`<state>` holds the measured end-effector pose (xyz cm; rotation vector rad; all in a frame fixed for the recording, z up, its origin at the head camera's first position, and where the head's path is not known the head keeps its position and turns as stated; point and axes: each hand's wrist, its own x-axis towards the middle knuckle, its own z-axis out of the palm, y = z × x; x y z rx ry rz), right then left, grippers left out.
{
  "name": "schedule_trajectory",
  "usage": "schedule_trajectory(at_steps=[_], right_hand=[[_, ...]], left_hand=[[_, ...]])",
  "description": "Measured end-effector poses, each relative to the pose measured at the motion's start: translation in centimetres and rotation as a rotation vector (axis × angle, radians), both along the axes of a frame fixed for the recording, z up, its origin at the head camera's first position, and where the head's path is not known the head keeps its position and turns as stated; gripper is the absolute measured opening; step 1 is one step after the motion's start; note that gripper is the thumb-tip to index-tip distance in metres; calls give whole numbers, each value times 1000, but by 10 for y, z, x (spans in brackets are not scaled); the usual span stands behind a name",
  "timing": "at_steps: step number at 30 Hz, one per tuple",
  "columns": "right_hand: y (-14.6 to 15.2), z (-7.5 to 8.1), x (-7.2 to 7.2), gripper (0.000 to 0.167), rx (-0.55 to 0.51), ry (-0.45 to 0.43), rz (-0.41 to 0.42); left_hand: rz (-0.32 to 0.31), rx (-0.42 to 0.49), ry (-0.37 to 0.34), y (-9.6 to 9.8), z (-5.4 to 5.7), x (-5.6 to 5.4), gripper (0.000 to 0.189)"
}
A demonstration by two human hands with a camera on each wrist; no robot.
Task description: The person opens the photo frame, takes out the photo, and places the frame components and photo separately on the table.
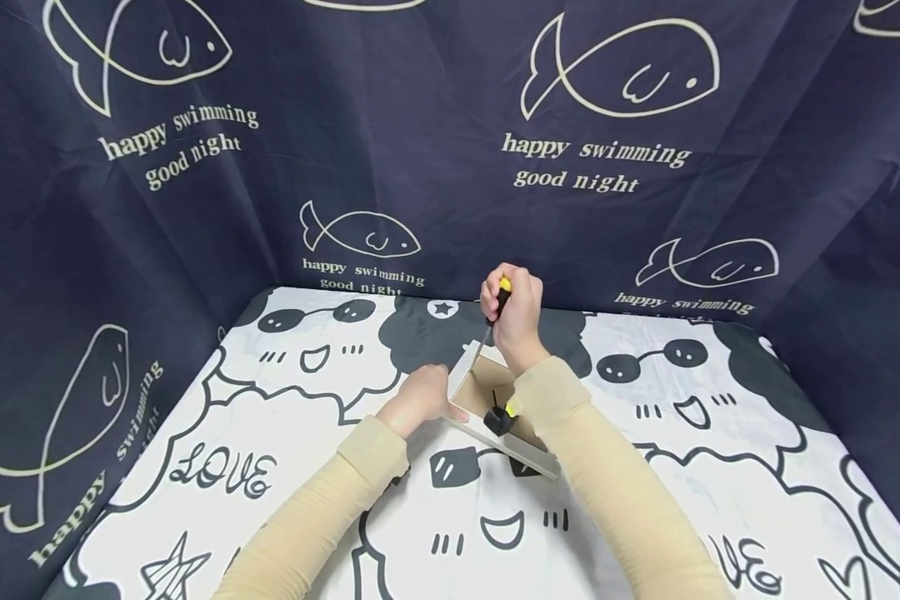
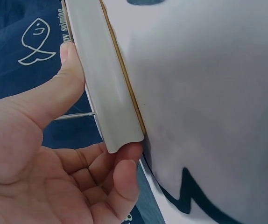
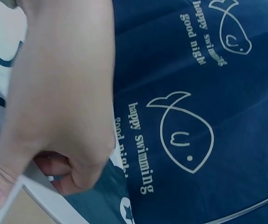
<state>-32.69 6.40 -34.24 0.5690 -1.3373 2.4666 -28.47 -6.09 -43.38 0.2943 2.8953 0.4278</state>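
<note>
My right hand [image 1: 517,312] grips the black and yellow handle of a screwdriver [image 1: 503,297] in the head view. Its thin metal shaft slants down to the far left edge of a pale picture frame [image 1: 528,461] with a brown inner board [image 1: 482,377]. My left hand [image 1: 420,396] holds the frame's left corner. The left wrist view shows that thumb [image 2: 71,65] on one side of the frame's moulding [image 2: 107,79], the fingers curled under its end. A shaft [image 2: 75,115] meets the moulding there. In the right wrist view the left hand [image 3: 61,116] shows again; the screwdriver shaft [image 3: 241,215] crosses the lower right.
A black rounded object [image 1: 498,419] with a yellow patch shows beside the right sleeve, over the frame. White cloth with black cartoon drawings covers the table [image 1: 307,442]. A dark blue fish-print curtain [image 1: 457,167] stands behind and at both sides.
</note>
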Motion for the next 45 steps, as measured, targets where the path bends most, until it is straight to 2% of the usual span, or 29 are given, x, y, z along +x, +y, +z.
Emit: schedule_trajectory(at_steps=[4,9,16,25,30,37,42,45], right_hand=[[-1,2,-13,44,-11,-64,-8],[-6,5,-23,44,-11,-117,-58],[-23,8,-25,37,119,-127,-125],[-35,14,-26,38,159,-200,-156],[-33,13,-25,39,175,-185,-133],[-19,9,-20,39,122,-112,-88],[-10,5,-13,38,102,-64,-44],[-5,3,-6,38,90,-48,-48]], left_hand=[[3,-7,2,-1,-1,1,92],[-1,-19,0,-2,1,3,91],[-22,-23,6,0,4,0,89],[-28,-26,18,0,5,1,87],[-6,-23,-1,1,5,0,86],[38,-25,-35,4,8,1,86],[62,-27,-43,6,9,2,81],[63,-20,-38,6,7,2,81]])
